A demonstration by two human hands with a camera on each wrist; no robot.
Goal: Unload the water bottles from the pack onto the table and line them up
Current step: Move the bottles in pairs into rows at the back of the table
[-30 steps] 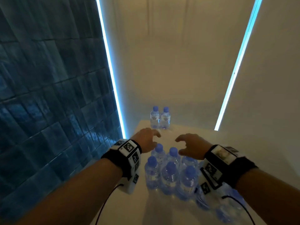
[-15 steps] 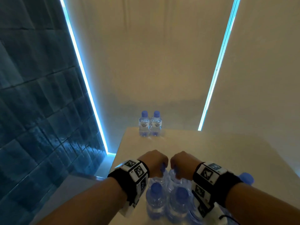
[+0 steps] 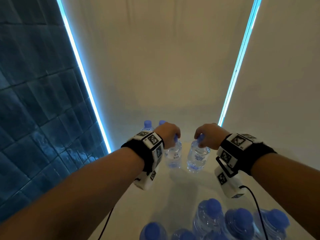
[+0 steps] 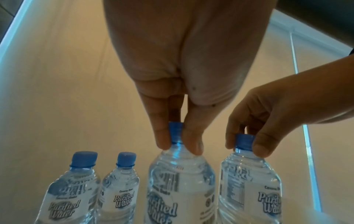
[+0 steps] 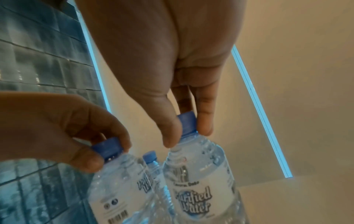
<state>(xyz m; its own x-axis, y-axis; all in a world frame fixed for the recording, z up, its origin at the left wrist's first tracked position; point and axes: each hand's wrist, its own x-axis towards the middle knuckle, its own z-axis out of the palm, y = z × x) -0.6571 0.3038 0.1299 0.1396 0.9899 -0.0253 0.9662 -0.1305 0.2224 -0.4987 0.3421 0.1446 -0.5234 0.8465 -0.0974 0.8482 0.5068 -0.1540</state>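
We pinch a bottle by its cap in each hand, left hand (image 3: 168, 134) and right hand (image 3: 208, 135), mid-frame; two bottles (image 3: 148, 126) already stand behind, while several wait in the pack (image 3: 216, 224) at lower right

Clear bottles (image 3: 197, 158) carry blue caps (image 4: 176, 130) and white labels (image 5: 193, 201) with blue lettering. The left wall (image 3: 34, 101) is dark blue tile; black-and-white square-patterned wristbands (image 3: 152, 141).

On the table (image 3: 152, 201) the pack (image 3: 225, 222) sits at 6 o'clock (nearest me). Two held bottles (image 3: 173, 156) hang side by side toward 12, and two standing bottles (image 3: 148, 126) sit further back at 11.
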